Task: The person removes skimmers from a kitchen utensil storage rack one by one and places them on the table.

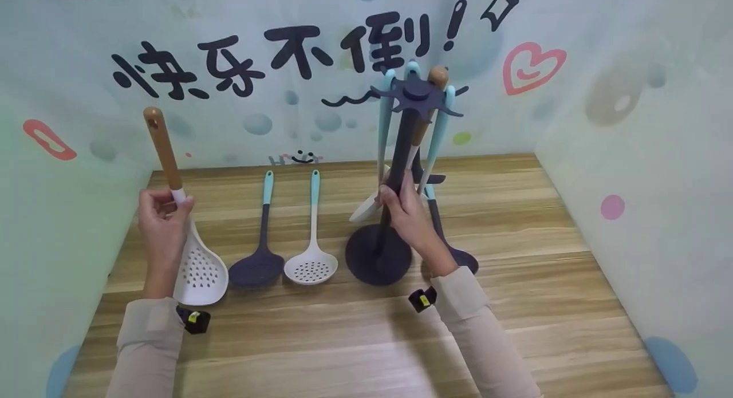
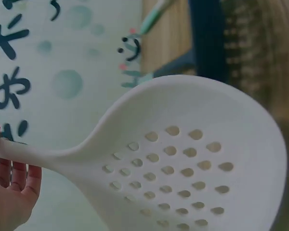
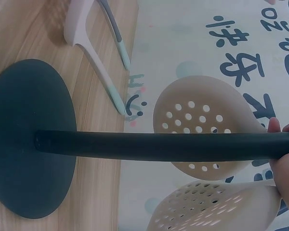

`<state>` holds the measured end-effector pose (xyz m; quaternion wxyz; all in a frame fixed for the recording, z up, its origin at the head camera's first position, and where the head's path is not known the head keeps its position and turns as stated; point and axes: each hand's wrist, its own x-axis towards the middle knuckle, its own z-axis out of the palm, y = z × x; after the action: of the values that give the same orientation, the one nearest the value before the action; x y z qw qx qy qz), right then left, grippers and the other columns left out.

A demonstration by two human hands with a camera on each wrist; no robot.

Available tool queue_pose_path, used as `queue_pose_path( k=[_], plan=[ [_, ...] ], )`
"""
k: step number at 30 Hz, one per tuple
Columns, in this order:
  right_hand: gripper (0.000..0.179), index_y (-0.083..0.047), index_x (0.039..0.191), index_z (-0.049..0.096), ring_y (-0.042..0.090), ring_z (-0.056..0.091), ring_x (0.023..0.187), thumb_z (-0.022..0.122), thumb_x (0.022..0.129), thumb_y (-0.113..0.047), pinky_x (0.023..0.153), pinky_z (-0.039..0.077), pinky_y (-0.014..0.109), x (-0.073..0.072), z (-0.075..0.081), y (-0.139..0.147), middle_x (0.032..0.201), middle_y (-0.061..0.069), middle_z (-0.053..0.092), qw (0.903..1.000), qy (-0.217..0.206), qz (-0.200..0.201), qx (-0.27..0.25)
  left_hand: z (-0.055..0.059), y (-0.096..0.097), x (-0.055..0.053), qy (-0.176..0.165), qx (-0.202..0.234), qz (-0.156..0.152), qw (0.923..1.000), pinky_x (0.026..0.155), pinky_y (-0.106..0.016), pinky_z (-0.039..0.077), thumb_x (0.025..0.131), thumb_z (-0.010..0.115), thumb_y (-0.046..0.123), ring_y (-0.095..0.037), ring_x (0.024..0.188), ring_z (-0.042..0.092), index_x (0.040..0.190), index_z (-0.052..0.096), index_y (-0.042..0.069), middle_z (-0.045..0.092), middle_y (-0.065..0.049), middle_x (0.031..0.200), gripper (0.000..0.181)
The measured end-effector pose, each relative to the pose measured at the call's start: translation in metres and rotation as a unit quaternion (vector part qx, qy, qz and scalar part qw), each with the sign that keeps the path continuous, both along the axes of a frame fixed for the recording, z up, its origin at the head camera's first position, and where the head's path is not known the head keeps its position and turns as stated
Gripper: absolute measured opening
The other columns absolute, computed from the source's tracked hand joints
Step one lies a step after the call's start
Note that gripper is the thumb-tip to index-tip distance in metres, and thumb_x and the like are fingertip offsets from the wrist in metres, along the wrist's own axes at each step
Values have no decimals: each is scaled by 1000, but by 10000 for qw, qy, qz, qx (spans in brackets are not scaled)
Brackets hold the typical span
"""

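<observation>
My left hand (image 1: 163,223) pinches the white neck of a skimmer (image 1: 203,278) just below its brown handle. Its broad perforated bowl (image 2: 197,110) points down toward the table, and the handle rises toward the back wall. My right hand (image 1: 409,215) grips the dark pole (image 3: 183,147) of a utensil stand, whose round base (image 1: 372,272) is on the table. Several utensils with light-blue or brown handles hang from the stand's hooked top (image 1: 417,91). In the right wrist view, two perforated pale bowls, one a hanging skimmer (image 3: 183,108), show close to the pole.
Between the hands, a dark utensil (image 1: 256,270) and a white slotted ladle (image 1: 311,270) lie on the wooden table (image 1: 320,341), light-blue handles pointing back. Another dark utensil (image 1: 464,260) lies right of the stand, partly hidden by my right arm. Printed walls (image 1: 343,129) enclose the table.
</observation>
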<state>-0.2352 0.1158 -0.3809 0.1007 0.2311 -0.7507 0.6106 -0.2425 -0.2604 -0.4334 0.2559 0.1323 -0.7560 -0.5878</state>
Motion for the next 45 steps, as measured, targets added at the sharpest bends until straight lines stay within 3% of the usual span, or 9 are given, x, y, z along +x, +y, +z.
queue_pose_path(
  k=[8, 11, 16, 19, 23, 27, 32, 41, 45],
  plan=[
    [17, 8, 111, 34, 44, 49, 80, 40, 96, 2, 72, 44, 25, -1, -2, 1, 85, 31, 47, 9998, 157, 90, -42, -24, -6, -5, 113, 408, -67, 9991, 82, -15, 41, 87, 60, 6, -5, 91, 51, 113, 42, 12, 49, 7, 100, 32],
    [16, 8, 110, 34, 41, 49, 79, 40, 96, 2, 71, 44, 25, -1, -2, 1, 84, 31, 47, 9999, 121, 77, -35, -35, -8, -9, -20, 26, -17, 10000, 84, -18, 41, 90, 58, 7, -3, 93, 49, 112, 41, 9, 46, 9, 101, 28],
    [19, 8, 112, 34, 31, 50, 79, 40, 97, 0, 71, 44, 23, 0, -2, 1, 86, 34, 48, 10000, 6, 49, 39, -52, -6, -15, -242, -944, 118, 9952, 79, -16, 40, 94, 50, 6, 0, 89, 46, 102, 57, -3, 45, 7, 95, 14],
    [19, 10, 112, 34, 36, 49, 79, 40, 97, 0, 71, 43, 22, -1, -1, 1, 86, 34, 48, 10000, 8, 28, 46, -60, -4, -19, -460, -1114, -154, 9926, 83, -21, 39, 95, 45, 2, -9, 96, 46, 111, 60, -3, 45, -4, 103, 22],
    [18, 12, 110, 34, 43, 49, 81, 40, 97, 0, 71, 43, 22, 0, -2, 0, 85, 32, 48, 10000, 11, 28, 65, -71, -7, -21, -1001, -1215, -690, 9851, 104, -41, 32, 94, 40, -2, -33, 123, 39, 130, 49, -2, 35, -21, 131, 38],
    [21, 14, 111, 33, 46, 49, 82, 40, 97, 0, 71, 43, 21, 0, -2, 0, 85, 30, 48, 10000, 18, 46, 73, -82, -14, -22, -1706, -1421, -1233, 9672, 112, -53, 17, 88, 37, -6, -47, 136, 19, 142, 29, -5, 13, -31, 147, 54],
    [23, 15, 112, 33, 47, 49, 81, 41, 97, 0, 70, 43, 22, 0, -2, 0, 85, 29, 49, 9999, 74, 38, 119, -95, -18, -20, -2468, -2079, -1663, 9318, 110, -57, 18, 76, 36, -8, -52, 134, 13, 143, 19, -8, 7, -34, 148, 69],
    [18, 10, 111, 35, 33, 51, 78, 41, 97, 0, 70, 44, 23, -1, -3, 0, 85, 31, 49, 10000, 44, 6, 71, -101, -3, -16, -2728, -3396, -1437, 8886, 96, -63, 26, 80, 43, 0, -55, 123, 27, 140, 33, -4, 21, -29, 147, 61],
    [20, 12, 111, 34, 44, 50, 81, 41, 97, 0, 71, 44, 23, -1, -3, -1, 85, 30, 49, 10000, 29, -4, 26, -101, 3, -15, -2764, -3690, -1343, 8772, 94, -63, 26, 81, 44, 0, -56, 119, 30, 138, 35, -6, 21, -29, 146, 58]
  ],
)
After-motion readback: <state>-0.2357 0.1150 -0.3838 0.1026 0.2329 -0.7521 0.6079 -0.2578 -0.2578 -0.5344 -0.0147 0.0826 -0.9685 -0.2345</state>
